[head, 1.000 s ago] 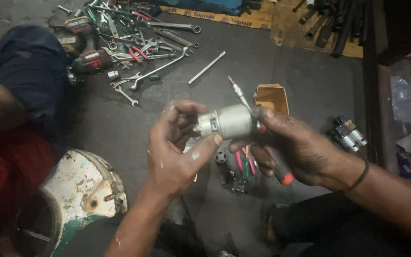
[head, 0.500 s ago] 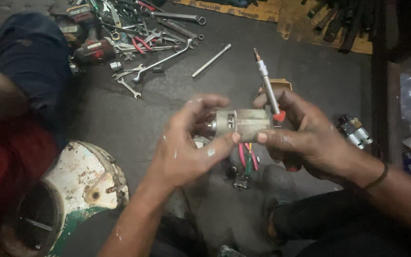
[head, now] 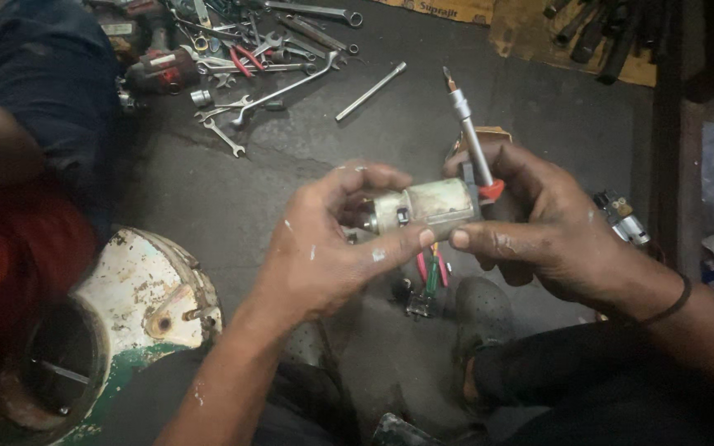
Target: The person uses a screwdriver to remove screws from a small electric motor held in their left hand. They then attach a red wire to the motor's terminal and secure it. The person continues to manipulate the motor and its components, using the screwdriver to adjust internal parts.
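Two hands hold a small motor at the centre of the frame.
The left hand (head: 324, 248) grips the motor (head: 425, 206) from the left; the right hand (head: 539, 227) holds its right end together with a screwdriver (head: 471, 140) pointing up; wrenches (head: 249, 74) lie upper left.

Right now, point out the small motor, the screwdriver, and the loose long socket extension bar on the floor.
small motor (head: 430, 204), head view, middle of its pale cylindrical casing.
screwdriver (head: 473, 144), head view, bare metal shaft above the right hand.
socket extension bar (head: 371, 91), head view, midway along the rod.
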`<state>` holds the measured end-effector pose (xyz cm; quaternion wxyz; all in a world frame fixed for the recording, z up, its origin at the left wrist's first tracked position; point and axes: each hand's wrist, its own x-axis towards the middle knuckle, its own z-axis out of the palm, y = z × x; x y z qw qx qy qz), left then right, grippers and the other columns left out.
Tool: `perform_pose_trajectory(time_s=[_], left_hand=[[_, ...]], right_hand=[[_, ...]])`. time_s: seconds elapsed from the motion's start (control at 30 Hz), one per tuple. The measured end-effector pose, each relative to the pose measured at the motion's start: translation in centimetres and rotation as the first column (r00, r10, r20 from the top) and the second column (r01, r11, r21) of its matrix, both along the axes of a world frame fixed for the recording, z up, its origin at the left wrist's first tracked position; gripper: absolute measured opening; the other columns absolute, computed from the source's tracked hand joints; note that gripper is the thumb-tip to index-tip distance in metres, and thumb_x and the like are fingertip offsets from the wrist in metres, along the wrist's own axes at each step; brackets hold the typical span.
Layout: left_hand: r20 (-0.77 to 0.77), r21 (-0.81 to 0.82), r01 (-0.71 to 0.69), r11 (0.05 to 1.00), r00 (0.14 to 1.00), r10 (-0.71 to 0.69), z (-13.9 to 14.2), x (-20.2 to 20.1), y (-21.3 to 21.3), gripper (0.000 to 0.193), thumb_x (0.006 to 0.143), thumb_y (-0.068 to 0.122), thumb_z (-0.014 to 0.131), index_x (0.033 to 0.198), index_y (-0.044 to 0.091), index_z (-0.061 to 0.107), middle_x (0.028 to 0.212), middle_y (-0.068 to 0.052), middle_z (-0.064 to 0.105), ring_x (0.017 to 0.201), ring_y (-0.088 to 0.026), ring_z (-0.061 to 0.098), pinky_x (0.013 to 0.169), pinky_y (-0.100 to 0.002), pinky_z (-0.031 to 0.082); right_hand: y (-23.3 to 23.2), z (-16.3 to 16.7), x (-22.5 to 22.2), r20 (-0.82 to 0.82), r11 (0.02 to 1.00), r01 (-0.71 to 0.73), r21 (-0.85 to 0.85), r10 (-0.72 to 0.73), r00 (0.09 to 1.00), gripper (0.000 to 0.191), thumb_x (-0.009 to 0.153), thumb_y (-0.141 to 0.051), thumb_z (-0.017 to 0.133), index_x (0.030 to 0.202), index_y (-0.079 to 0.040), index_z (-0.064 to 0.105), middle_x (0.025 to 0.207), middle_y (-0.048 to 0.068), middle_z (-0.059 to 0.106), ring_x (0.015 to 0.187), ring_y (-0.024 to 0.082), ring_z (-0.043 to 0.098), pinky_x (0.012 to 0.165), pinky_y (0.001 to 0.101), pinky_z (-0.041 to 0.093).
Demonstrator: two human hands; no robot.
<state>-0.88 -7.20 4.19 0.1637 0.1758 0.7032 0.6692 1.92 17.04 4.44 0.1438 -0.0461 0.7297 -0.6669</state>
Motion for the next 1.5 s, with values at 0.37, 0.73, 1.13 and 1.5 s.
perform_pose_trajectory(time_s=[0.37,0.73,1.13,1.5], left_hand=[[0.213,-0.079,0.073,0.994,0.975,-0.055,-0.7,0.6,0.9,0.087,0.068,0.028,0.085,0.139,-0.003,0.046,0.104,-0.020,0.077,0.094,-0.023,0.078,0.073,-0.033,0.063],[0.277,0.159,0.099,0.982,0.950,-0.141,-1.2,0.2,0.8,0.064,0.079,0.010,0.073,0.135,-0.014,0.051,0.103,-0.024,0.076,0.091,-0.024,0.076,0.078,-0.033,0.063],[0.206,0.287,-0.161,0.944,0.973,0.103,-4.7,-1.1,0.2,0.057,0.080,0.013,0.070,0.131,-0.005,0.052,0.107,-0.020,0.069,0.090,-0.025,0.072,0.075,-0.038,0.060],[0.704,0.352,-0.618,0.703,0.670,0.237,-1.7,-2.8,-2.5,0.041,0.083,0.044,0.055,0.100,0.007,0.063,0.067,-0.009,0.060,0.053,-0.022,0.057,0.059,-0.042,0.051]], right_hand=[[-0.3,0.4,-0.1,0.027,0.974,-0.003,0.228,-0.003,1.000,0.058,0.072,-0.015,0.079,0.125,-0.005,0.058,0.076,0.010,0.071,0.048,0.010,0.062,0.032,0.0247,0.047],[-0.6,1.0,-0.1,0.088,0.976,0.044,0.213,-0.064,0.994,0.048,0.081,-0.017,0.074,0.126,-0.008,0.060,0.069,0.008,0.067,0.038,0.008,0.047,0.028,0.0260,0.034],[0.2,0.5,-1.2,0.065,0.969,0.189,0.158,-0.202,0.977,0.035,0.092,-0.016,0.059,0.126,-0.008,0.059,0.101,0.009,0.075,0.052,0.010,0.058,0.034,0.0248,0.043],[0.2,0.8,-1.8,0.062,0.957,0.246,0.151,-0.257,0.964,0.030,0.096,-0.014,0.058,0.124,-0.007,0.060,0.093,0.011,0.073,0.047,0.009,0.054,0.031,0.0250,0.041]])
